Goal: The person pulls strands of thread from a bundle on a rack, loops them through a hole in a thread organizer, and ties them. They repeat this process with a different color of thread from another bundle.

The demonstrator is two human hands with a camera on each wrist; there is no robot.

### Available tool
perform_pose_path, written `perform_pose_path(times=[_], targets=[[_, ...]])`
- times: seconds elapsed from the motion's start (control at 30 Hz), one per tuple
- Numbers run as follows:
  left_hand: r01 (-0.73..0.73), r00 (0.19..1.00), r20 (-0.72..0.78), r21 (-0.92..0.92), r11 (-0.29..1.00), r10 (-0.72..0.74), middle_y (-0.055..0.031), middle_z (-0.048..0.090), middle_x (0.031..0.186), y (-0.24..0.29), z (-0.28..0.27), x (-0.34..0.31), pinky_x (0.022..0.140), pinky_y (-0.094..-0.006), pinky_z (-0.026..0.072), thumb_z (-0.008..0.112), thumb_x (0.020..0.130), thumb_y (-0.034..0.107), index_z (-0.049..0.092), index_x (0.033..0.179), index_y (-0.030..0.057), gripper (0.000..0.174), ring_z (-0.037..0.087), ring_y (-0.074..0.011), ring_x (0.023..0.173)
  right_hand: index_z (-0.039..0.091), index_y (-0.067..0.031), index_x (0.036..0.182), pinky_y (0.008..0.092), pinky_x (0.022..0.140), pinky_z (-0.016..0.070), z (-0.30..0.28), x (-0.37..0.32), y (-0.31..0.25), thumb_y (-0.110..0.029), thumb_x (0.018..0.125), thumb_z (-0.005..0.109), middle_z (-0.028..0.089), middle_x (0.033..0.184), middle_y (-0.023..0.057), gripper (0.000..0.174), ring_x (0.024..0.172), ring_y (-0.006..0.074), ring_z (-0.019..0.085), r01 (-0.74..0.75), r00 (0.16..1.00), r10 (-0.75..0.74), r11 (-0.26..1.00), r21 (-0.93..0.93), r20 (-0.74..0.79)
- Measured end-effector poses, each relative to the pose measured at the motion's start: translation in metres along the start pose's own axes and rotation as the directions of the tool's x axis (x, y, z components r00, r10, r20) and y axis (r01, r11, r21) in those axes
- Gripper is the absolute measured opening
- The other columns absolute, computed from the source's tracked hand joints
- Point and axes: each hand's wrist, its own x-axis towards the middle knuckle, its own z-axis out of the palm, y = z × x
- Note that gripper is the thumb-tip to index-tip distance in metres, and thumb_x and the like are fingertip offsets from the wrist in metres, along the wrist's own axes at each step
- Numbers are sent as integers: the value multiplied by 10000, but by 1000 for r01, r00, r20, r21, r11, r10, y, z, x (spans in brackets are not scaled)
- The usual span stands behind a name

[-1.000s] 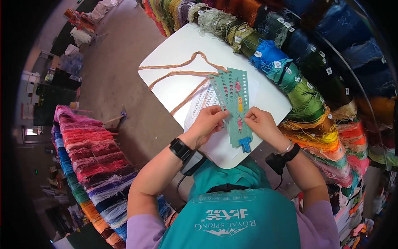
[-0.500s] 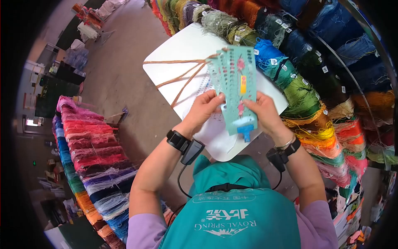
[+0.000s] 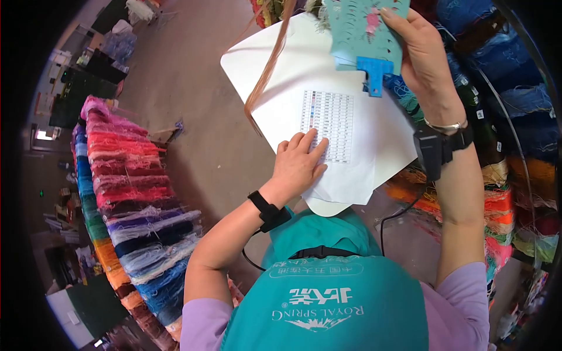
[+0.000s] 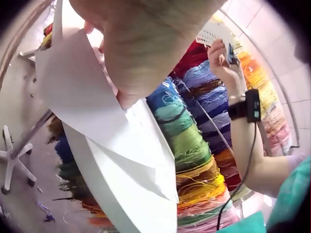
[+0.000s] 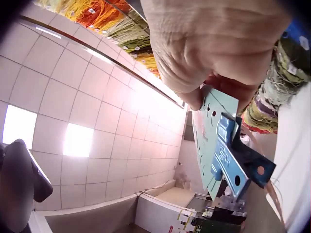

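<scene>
My right hand (image 3: 424, 55) grips the green punched cards (image 3: 357, 35) at their edge, raised toward the far right of the white table. A blue clip (image 3: 376, 75) is fastened on the cards' near end; the right wrist view shows this clip (image 5: 238, 160) close up below the fingers. Strands of brown thread (image 3: 270, 70) hang at the left. My left hand (image 3: 297, 162) lies on a printed sheet (image 3: 336, 126), its fingers spread over the lower left of the number table. In the left wrist view a sheet's corner (image 4: 82, 82) curls up beside this hand.
The white table (image 3: 257, 64) stands before me. Racks of coloured yarn hanks (image 3: 421, 123) run along its right side, and another rack of pink, red and blue hanks (image 3: 134, 199) stands at the left. A dark cable (image 3: 404, 210) trails from the right wrist.
My right hand has lifted the cards with the clip and thread up and to the far right. The left hand has let go of the cards and moved down onto the printed sheet.
</scene>
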Motion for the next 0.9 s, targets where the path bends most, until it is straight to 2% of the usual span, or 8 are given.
perform_pose_path(times=[0.07, 0.17, 0.23, 0.33, 0.4, 0.5, 0.6, 0.9], targets=[[11, 1000, -20, -27, 1000, -11, -144, 434, 1433, 2, 2, -5, 1014, -492, 364, 683, 834, 311, 520, 1341, 142, 559, 431, -342, 1272, 591, 45, 1133, 270, 794, 571, 10, -18, 0, -116, 947, 609, 692, 1041, 95, 246, 889, 129, 685, -55, 998, 54, 998, -25, -43], [31, 997, -66, -67, 997, -36, -159, 433, 1429, 2, 8, -12, 1012, -476, 378, 695, 825, 278, 519, 1329, 92, 565, 434, -352, 1266, 587, 40, 1138, 265, 775, 560, 2, -65, 18, -122, 957, 592, 686, 1022, 78, 243, 864, 116, 672, -257, 966, 256, 966, -25, -28], [24, 994, -107, -105, 994, -35, -170, 446, 1417, 0, 12, -17, 1010, -463, 388, 705, 816, 239, 528, 1312, 59, 557, 442, -357, 1256, 571, 21, 1184, 261, 762, 552, -14, -107, 42, -126, 959, 593, 674, 1031, 57, 270, 836, 98, 654, -455, 891, 455, 890, -41, -10], [4, 990, -135, -214, 977, -34, -155, 495, 1363, -5, 16, -20, 999, -452, 401, 715, 800, 178, 558, 1264, 42, 508, 458, -356, 1239, 550, 36, 1183, 273, 757, 556, -23, -163, 74, -96, 958, 579, 673, 1030, 76, 263, 847, 109, 660, -638, 761, 641, 768, 60, -102], [17, 982, -179, -212, 977, -56, -140, 521, 1325, -7, 12, -25, 997, -450, 400, 714, 797, 153, 574, 1237, 42, 475, 467, -349, 1231, 549, 40, 1184, 287, 776, 560, -27, -187, 85, -94, 959, 579, 675, 1053, 89, 264, 873, 123, 667, -683, 716, 687, 726, 79, -125], [58, 964, -243, -191, 980, -105, -121, 538, 1293, -11, 13, -32, 998, -448, 396, 709, 798, 132, 581, 1219, 44, 449, 473, -334, 1228, 553, 36, 1184, 293, 797, 560, -31, -204, 99, -87, 959, 579, 676, 1066, 95, 257, 897, 128, 668, -684, 708, 690, 723, 96, -154], [95, 950, -275, -190, 977, -146, -121, 531, 1311, -13, 15, -35, 1002, -447, 388, 697, 809, 122, 576, 1236, 49, 450, 473, -323, 1232, 561, 21, 1149, 275, 786, 557, -32, -207, 102, -123, 959, 603, 680, 1053, 87, 243, 882, 116, 664, -672, 717, 679, 734, 100, -158], [126, 944, -282, -171, 977, -171, -133, 536, 1334, -16, 8, -21, 985, -457, 395, 661, 828, 121, 577, 1228, 29, 419, 491, -330, 1205, 568, 36, 1180, 283, 811, 534, -33, -213, 110, -68, 957, 577, 675, 1069, 81, 246, 910, 120, 648, -644, 743, 650, 759, 98, -160]])
